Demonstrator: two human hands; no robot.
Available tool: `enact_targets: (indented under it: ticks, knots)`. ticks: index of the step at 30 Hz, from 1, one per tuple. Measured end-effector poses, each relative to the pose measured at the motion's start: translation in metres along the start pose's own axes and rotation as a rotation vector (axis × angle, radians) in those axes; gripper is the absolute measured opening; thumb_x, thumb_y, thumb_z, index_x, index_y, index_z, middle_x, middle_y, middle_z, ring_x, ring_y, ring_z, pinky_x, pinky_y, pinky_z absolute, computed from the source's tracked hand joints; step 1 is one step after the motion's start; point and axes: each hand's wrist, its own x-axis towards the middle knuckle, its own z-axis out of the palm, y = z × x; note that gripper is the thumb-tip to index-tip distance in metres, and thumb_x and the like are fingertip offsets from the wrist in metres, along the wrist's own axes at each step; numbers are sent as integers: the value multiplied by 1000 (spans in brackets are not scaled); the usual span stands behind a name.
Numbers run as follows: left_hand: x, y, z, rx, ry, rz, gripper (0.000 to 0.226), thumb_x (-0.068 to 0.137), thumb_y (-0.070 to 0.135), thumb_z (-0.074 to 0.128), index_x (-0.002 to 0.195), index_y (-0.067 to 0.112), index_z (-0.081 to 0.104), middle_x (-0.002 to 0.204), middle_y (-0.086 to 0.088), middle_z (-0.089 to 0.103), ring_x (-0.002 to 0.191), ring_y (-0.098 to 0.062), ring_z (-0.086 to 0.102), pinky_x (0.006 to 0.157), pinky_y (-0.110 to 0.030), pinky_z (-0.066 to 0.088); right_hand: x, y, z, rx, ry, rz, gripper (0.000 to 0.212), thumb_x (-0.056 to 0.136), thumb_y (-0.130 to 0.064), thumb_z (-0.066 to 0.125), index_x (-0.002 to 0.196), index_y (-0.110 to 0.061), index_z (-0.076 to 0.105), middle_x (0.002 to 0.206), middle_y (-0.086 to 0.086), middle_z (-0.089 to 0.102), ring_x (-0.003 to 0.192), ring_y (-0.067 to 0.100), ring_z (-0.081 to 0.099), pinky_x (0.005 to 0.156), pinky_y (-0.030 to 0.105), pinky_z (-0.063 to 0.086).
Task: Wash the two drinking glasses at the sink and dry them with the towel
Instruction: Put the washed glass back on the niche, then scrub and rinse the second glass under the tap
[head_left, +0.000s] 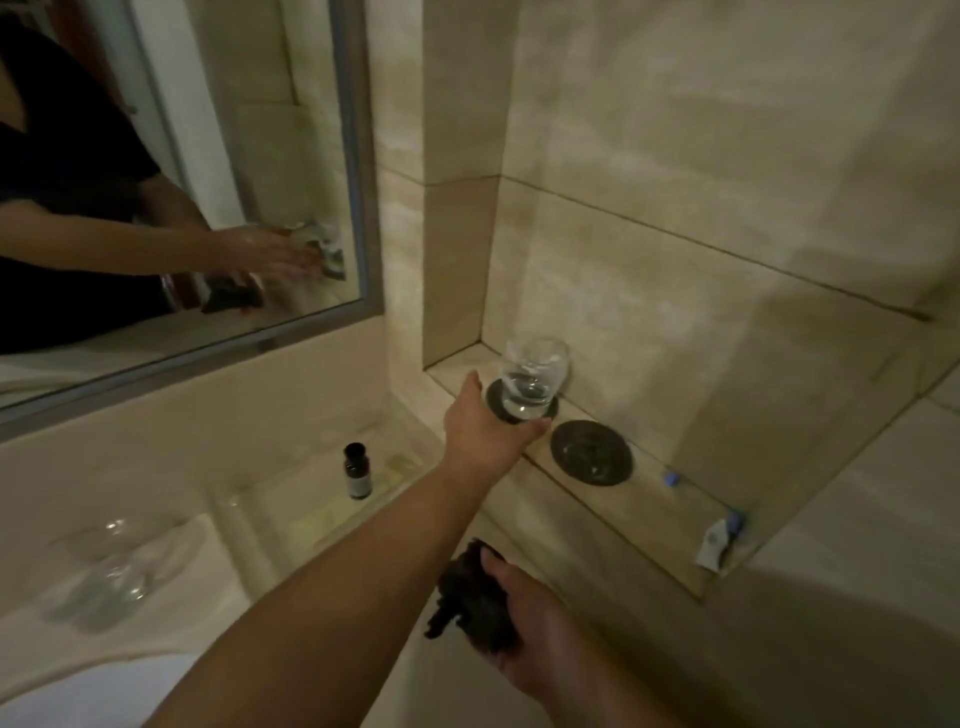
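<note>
Left hand (488, 431): grip wrapped round the base of the glass (532, 376).
Glass: upright on a dark coaster (496, 399), niche shelf (649, 499), 1 o'clock; contents cannot be told.
Right hand (530, 634): grip clutching the dark towel (467, 597).
Second glass (104, 577): blurred, on the worktop (260, 519), 8 o'clock.

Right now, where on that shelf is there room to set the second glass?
The empty coaster right of the glass is free, as is bare shelf between it and the blue-capped items. The left end is crowded by the left hand.
</note>
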Motion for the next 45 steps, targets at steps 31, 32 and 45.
enact_targets:
  ticks: [31, 32, 45]
  knots:
    - [-292, -207, -219, -134, 699, -506, 52, 52, 13, 90, 86, 24, 53, 89, 1, 64, 83, -17, 63, 72, -29, 51, 0, 157, 124, -546, -416, -140, 20, 76, 4, 66, 92, -6, 64, 80, 12, 70, 73, 24, 68, 64, 32, 53]
    - [-311, -218, -234, -124, 745, -527, 51, 53, 12, 90, 85, 24, 52, 88, 2, 63, 81, -16, 63, 71, -28, 51, -6, 177, 137, -585, -440, -123, 19, 76, 3, 66, 92, -6, 64, 80, 12, 70, 74, 25, 68, 64, 31, 52]
    - [-385, -282, -359, -42, 731, -671, 66, 54, 23, 88, 108, 23, 49, 102, 5, 59, 91, -15, 60, 80, -36, 55, -20, 292, 233, -785, -392, -69, 19, 86, -20, 62, 100, -7, 63, 92, 15, 68, 84, 29, 65, 68, 39, 53]
